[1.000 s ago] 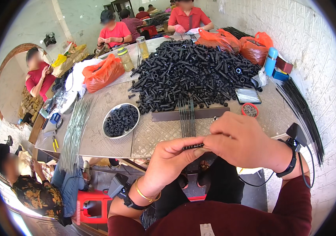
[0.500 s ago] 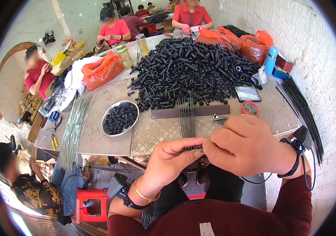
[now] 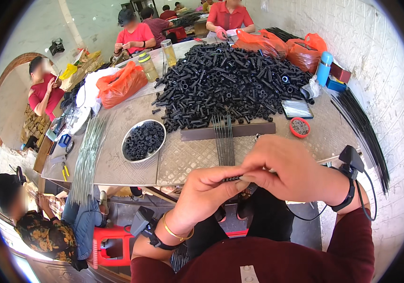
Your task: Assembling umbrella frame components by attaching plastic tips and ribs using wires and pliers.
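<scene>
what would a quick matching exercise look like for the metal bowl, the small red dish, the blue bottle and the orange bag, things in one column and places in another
Things:
1. metal bowl
2. small red dish
3. blue bottle
4. orange bag

Places:
A. far right, by the wall
B. left of the pile of black tubes, next to white cloth
C. just right of the dark flat bar
D. front left of the pile, full of black rings

Pairs: 1-D, 2-C, 3-A, 4-B

Dark red long sleeves, a gold bangle and black strapped device on the left wrist, black cabled wristband on the right.

A workshop — heaped black tubes (image 3: pixel 230 85), metal worktable (image 3: pixel 131 170), seated workers.
</scene>
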The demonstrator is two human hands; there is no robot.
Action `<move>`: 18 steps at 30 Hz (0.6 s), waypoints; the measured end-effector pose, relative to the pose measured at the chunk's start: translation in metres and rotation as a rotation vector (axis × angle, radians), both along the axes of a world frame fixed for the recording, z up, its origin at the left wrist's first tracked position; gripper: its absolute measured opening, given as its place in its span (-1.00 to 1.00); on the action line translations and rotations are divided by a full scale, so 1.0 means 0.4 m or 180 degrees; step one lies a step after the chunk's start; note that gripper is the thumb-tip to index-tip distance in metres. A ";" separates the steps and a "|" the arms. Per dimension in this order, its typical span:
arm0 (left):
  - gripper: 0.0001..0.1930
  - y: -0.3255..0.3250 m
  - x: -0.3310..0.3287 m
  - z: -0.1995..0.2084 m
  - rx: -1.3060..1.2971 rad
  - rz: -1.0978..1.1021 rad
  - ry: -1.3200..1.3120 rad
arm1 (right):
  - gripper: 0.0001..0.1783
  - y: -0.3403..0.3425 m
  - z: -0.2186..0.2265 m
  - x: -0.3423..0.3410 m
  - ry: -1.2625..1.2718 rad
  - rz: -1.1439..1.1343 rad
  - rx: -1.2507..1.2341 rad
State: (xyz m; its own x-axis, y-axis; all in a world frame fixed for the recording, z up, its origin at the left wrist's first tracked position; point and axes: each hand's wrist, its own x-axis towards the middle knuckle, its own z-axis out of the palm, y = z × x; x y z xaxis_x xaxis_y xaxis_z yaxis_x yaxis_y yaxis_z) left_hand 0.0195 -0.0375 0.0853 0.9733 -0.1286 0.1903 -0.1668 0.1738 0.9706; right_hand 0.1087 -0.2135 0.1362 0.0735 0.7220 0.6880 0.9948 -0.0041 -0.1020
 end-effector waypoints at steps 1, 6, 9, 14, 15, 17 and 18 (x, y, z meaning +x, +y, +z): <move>-0.72 0.001 0.002 -0.001 0.0144 -0.0064 -0.0056 | -0.74 -0.001 -0.001 0.000 0.1003 0.0066 -0.0174; -0.70 -0.003 0.016 0.007 -0.0125 -0.0179 -0.0015 | -0.68 0.010 -0.003 -0.004 0.0939 0.0187 -0.0163; -0.66 -0.002 0.027 -0.004 -0.0218 -0.0287 -0.0259 | -0.63 0.024 -0.019 -0.004 0.0910 0.0425 0.0303; -0.44 0.011 0.047 -0.017 -0.0584 -0.0154 -0.0265 | -0.74 0.004 -0.016 0.016 0.1308 -0.0032 0.0829; -0.44 0.013 0.048 -0.019 -0.0589 -0.0136 -0.0262 | -0.74 -0.012 -0.019 0.027 0.1315 -0.0017 0.0820; -0.45 0.017 0.053 -0.027 -0.0780 -0.0141 -0.0370 | -0.87 -0.037 -0.025 0.049 0.1357 -0.0273 -0.0080; -0.45 0.016 0.056 -0.028 -0.0784 -0.0159 -0.0366 | -0.91 -0.027 -0.028 0.040 0.1564 -0.0284 0.0124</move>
